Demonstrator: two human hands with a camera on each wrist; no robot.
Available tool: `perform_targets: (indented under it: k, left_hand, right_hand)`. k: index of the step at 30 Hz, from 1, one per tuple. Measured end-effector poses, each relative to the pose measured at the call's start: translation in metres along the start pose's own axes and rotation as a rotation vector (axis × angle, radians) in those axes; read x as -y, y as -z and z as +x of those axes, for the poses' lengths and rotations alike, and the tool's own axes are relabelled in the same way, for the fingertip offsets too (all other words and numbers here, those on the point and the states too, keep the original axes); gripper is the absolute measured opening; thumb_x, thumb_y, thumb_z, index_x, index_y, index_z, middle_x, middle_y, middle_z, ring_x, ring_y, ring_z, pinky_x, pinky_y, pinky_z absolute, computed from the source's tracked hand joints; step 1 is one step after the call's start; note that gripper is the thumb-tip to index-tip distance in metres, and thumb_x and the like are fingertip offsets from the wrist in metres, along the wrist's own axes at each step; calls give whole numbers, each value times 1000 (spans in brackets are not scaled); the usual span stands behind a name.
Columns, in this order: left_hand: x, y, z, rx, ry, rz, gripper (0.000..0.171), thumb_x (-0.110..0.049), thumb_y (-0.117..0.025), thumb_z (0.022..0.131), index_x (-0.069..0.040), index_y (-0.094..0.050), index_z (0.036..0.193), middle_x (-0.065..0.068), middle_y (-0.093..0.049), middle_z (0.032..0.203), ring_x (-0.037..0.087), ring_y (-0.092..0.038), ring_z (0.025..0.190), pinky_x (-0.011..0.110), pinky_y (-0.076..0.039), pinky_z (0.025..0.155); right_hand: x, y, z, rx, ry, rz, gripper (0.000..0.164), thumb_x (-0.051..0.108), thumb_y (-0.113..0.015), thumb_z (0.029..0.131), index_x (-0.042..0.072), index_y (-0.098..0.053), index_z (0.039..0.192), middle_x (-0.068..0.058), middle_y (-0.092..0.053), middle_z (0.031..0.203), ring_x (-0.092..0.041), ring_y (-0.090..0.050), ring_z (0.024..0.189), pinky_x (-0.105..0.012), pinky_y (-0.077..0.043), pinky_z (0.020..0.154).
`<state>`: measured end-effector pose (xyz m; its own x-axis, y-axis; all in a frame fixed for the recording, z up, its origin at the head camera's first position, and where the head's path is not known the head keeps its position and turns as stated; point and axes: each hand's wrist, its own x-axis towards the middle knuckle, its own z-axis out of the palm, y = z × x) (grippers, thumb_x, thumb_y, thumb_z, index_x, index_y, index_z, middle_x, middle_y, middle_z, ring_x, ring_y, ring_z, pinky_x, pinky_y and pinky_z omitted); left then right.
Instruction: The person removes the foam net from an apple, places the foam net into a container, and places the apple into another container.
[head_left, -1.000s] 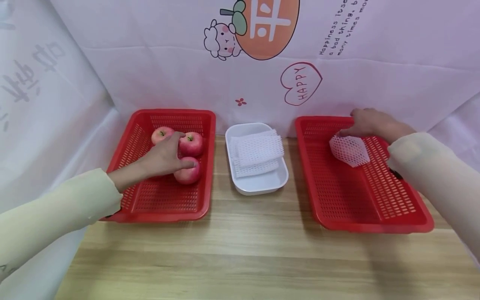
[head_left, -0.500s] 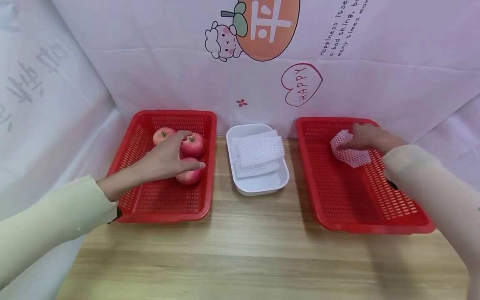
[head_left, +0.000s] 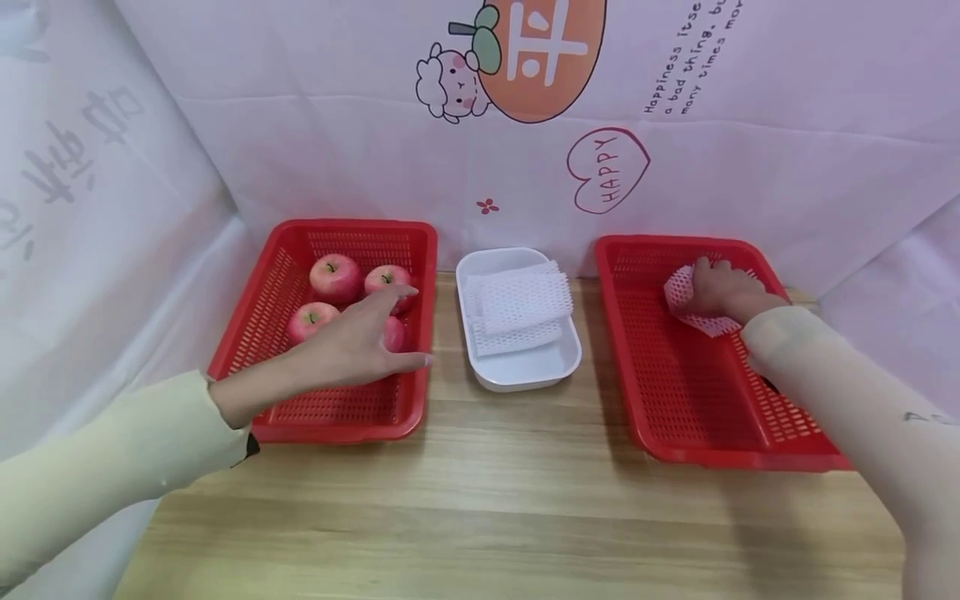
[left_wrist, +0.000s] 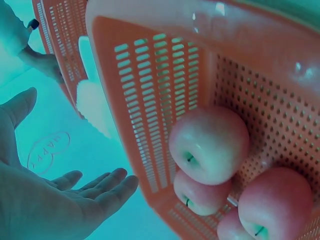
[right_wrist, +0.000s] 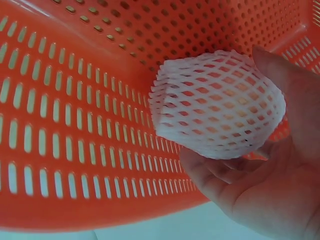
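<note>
Several red apples (head_left: pixel 336 278) lie in the left red basket (head_left: pixel 429 379). My left hand (head_left: pixel 348 337) hovers over that basket with fingers and thumb spread, partly covering one apple. In the left wrist view nothing lies in the left hand (left_wrist: pixel 55 195), which is beside the basket wall. In the right red basket (head_left: pixel 637 417), my right hand (head_left: pixel 723 290) holds a white foam fruit net (head_left: pixel 678 287). In the right wrist view, the thumb lies against the rounded foam net (right_wrist: pixel 215 105) and the fingers curl beneath it. Pinkish-yellow tones show through the mesh; its contents are unclear.
A white plastic tray (head_left: pixel 517 379) stands between the two baskets, with flat foam nets (head_left: pixel 525 300) stacked in it. Wooden tabletop (head_left: pixel 480 500) extends in front. A printed white cloth (head_left: pixel 337 150) hangs behind and at the sides.
My left hand has moved slightly right and toward me, spreading wider and uncovering another apple. My right hand has lowered from the basket's back rim to around the foam net.
</note>
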<state>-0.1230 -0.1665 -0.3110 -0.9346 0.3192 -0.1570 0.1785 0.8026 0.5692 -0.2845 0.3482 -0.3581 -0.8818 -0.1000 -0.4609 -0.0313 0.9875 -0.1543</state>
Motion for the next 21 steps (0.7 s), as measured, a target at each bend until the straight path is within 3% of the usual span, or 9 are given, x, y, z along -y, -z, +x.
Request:
perform_targets:
  k: [4, 9, 14, 21]
  left_hand:
    - [-4, -5, -4, 6, -11, 5, 96, -43, -86, 87, -8, -36, 161, 13, -54, 150, 33, -58, 134, 55, -54, 107]
    - [-11, -10, -8, 24, -26, 10, 100, -46, -86, 86, -10, -33, 162, 13, -53, 151, 33, -60, 130, 54, -55, 105]
    - [-13, -14, -8, 36, -28, 30, 101, -49, -86, 86, -9, -32, 163, 12, -50, 155, 33, -56, 135, 56, -52, 109]
    - [-13, -15, -9, 31, -16, 37, 101, -51, -85, 86, -12, -33, 163, 10, -50, 155, 32, -53, 137, 57, -52, 109]
  right_hand:
    - [-2, -2, 0, -10, -3, 31, 127, 35, -86, 85, -15, 5, 159, -51, -11, 153, -73, -25, 133, -84, -29, 106]
    - [-4, -4, -1, -80, 18, 49, 130, 36, -94, 77, -13, -6, 160, -48, -21, 148, -69, -35, 123, -81, -41, 99]
    - [-8, -6, 1, -114, 38, 39, 124, 38, -91, 80, -17, -10, 157, -47, -25, 145, -66, -33, 126, -81, -38, 104]
    - [-9, 1, -8, -157, 65, 20, 122, 48, -92, 76, -14, -20, 152, -41, -40, 135, -61, -44, 118, -77, -50, 93]
